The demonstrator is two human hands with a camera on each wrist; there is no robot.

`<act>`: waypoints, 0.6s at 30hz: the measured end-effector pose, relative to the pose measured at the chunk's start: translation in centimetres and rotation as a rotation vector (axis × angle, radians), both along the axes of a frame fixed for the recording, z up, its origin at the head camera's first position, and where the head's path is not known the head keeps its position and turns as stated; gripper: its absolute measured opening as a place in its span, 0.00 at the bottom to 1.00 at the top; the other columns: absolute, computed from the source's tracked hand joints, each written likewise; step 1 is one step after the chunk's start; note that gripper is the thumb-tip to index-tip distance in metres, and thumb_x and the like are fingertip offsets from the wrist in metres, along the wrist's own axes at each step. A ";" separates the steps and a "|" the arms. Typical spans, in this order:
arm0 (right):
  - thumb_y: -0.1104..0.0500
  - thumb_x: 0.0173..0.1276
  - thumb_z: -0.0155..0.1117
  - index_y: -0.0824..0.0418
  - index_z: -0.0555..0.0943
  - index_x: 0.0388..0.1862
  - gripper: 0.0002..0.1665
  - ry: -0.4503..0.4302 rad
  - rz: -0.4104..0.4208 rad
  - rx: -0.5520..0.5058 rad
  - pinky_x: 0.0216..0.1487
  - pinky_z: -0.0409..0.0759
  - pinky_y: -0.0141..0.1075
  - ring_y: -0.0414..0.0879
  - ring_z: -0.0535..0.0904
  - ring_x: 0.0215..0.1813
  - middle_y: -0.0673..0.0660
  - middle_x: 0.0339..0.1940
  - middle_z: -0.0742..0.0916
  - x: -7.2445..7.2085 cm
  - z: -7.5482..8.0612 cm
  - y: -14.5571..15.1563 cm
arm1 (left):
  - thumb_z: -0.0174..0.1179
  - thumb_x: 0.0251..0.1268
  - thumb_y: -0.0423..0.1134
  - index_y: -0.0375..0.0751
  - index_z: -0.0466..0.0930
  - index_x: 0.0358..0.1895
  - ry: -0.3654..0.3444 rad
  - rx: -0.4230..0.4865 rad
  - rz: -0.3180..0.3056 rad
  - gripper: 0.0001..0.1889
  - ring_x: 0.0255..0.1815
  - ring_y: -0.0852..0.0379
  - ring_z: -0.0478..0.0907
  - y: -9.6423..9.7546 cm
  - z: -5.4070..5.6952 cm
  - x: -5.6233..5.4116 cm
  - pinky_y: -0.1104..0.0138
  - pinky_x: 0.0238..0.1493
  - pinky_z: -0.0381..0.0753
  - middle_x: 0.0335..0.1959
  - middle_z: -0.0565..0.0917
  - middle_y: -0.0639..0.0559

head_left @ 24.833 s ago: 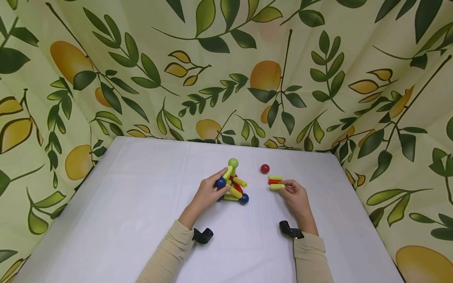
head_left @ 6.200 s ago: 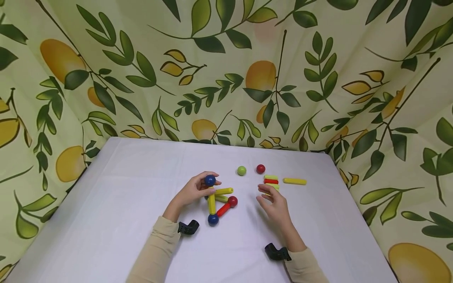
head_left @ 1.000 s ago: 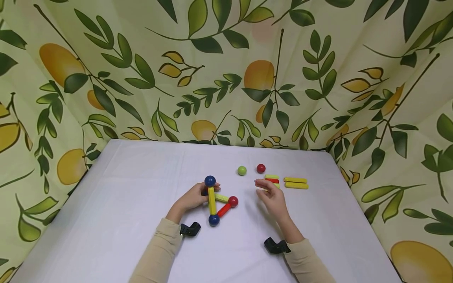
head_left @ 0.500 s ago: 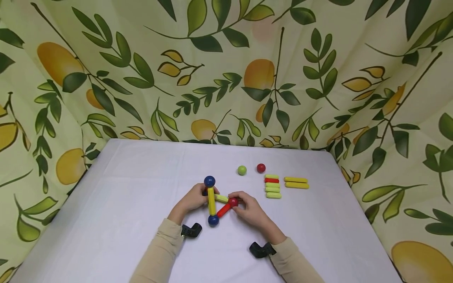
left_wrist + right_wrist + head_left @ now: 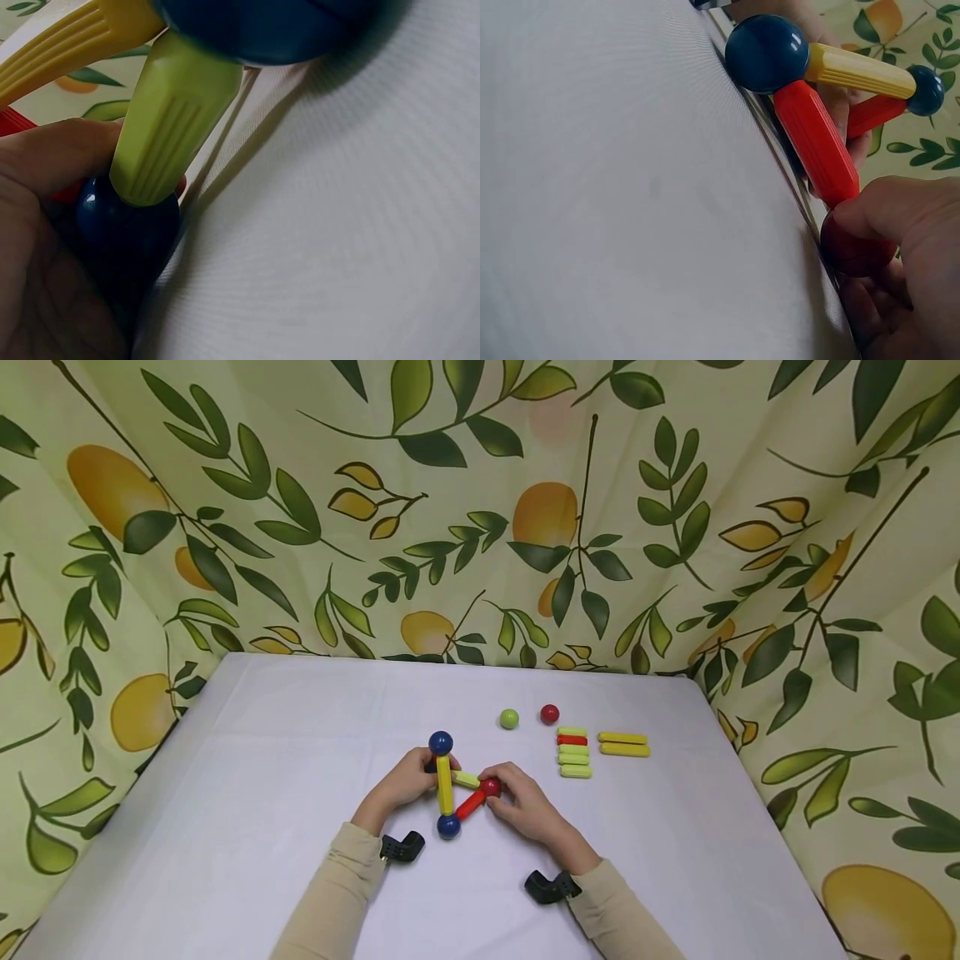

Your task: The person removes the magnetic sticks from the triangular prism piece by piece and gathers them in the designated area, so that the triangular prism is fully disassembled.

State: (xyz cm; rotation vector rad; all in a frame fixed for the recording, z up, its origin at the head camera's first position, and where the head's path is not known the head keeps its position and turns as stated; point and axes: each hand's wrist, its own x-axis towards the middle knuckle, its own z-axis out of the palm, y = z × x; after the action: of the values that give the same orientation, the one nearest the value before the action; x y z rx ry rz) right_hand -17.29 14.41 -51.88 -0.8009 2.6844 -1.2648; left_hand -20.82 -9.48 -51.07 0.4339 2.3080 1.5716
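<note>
White cloth fronts leafy curtains; left fingers grip a blue ball, right fingers a red ball.

Left sleeve: long, plain beige cloth, at the bottom edge of the head view, left of centre; lightly wrinkled. Left cuff: same beige, with soft creases.
Left wrist mount: matte black, bent like a pipe elbow, blunt rounded end; small holes in the flat part beside the cuff.
Left hand: bare, centre of the head view.
Right sleeve: matching beige, bottom edge, right of centre; creased towards the wrist.
Right wrist mount: matching black elbow shape, lower centre-right.
Right hand: bare, just right of centre.
</note>
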 end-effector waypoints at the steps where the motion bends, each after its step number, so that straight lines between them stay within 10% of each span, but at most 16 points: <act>1: 0.63 0.64 0.62 0.52 0.76 0.54 0.19 0.003 0.003 0.008 0.56 0.76 0.37 0.40 0.74 0.51 0.49 0.50 0.79 0.0 0.0 0.0 | 0.59 0.61 0.32 0.39 0.82 0.42 -0.002 0.002 0.000 0.08 0.32 0.55 0.72 0.0 0.0 0.0 0.66 0.35 0.71 0.34 0.81 0.50; 18: 0.64 0.63 0.60 0.52 0.79 0.47 0.14 0.047 -0.063 0.018 0.45 0.74 0.30 0.40 0.68 0.46 0.50 0.43 0.71 0.2 -0.3 -0.2 | 0.55 0.56 0.27 0.35 0.81 0.41 0.060 0.015 -0.031 0.10 0.33 0.55 0.71 -0.2 -0.3 -0.2 0.68 0.34 0.70 0.36 0.81 0.46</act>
State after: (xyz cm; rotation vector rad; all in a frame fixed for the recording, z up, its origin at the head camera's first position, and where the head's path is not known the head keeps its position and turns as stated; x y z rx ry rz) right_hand -17.04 14.25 -52.18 -0.7592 2.7747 -1.2483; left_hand -21.01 -9.70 -51.41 0.5253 2.3238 1.5825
